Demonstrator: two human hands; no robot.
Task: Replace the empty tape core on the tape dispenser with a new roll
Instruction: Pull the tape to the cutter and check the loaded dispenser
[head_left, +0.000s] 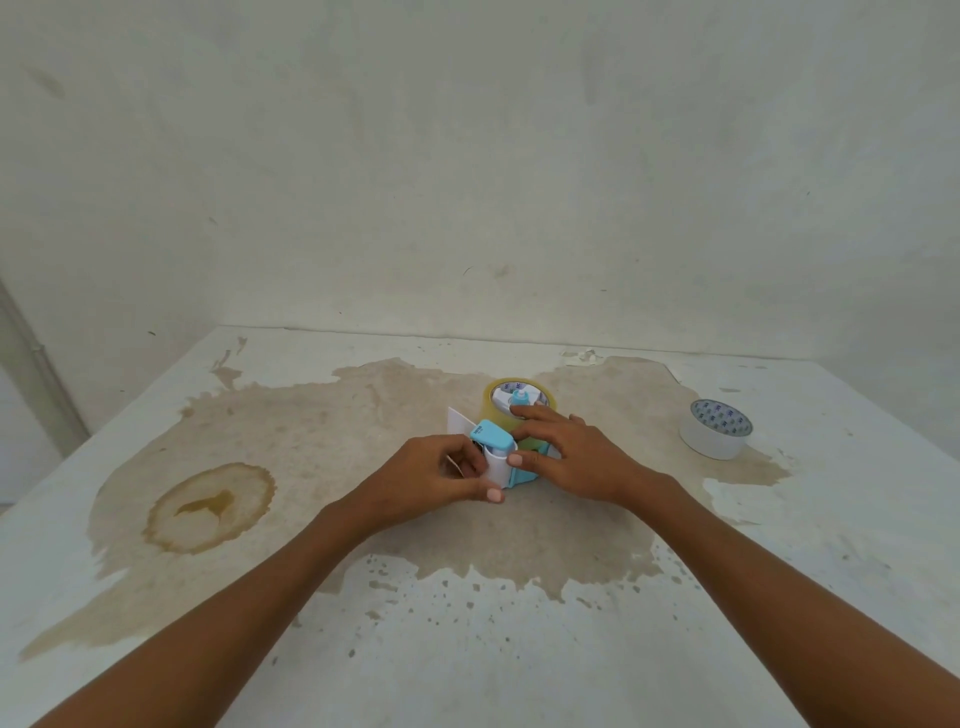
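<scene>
Head view, centre frame: left hand (441, 475) curls round the blue-and-white tape dispenser (493, 448) to steady it, while right hand (571, 452), fingers spread, presses the clear tape roll (492, 408) onto its hub, probably seating it; the empty core (716, 430) sits aside at right on the stained table (467, 649)

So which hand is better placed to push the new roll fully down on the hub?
Probably the right hand: its forefinger lies on the near rim of the new roll, beside the blue hub. The left hand grips the front end of the tape dispenser and can keep it steady.
</scene>
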